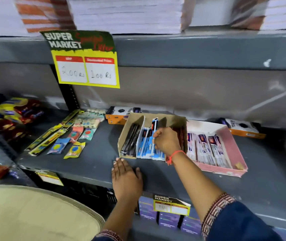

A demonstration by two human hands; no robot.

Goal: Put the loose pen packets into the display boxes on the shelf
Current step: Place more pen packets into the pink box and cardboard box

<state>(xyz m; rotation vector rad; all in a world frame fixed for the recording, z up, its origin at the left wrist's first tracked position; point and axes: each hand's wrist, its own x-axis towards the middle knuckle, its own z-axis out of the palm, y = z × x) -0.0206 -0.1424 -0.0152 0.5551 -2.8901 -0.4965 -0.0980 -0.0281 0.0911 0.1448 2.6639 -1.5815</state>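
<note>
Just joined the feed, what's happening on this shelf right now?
A person is stocking pen packets. The right hand is in the brown box, fingers on the blue packets in its middle section; black packets fill the left section. The left hand rests flat on the shelf in front. A pink box of packets sits to the right.

Cardboard box (124, 136) left of tray (236, 145), both on shelf (95, 164)

1. The yellow price sign (84, 60) hanging from the upper shelf edge reads "SUPER MARKET", with handwritten "200 Rs" and "100 Rs".
2. The small shelf tag (171, 204) below reads "SUPER MARKET"; its other print is too blurred.
</note>
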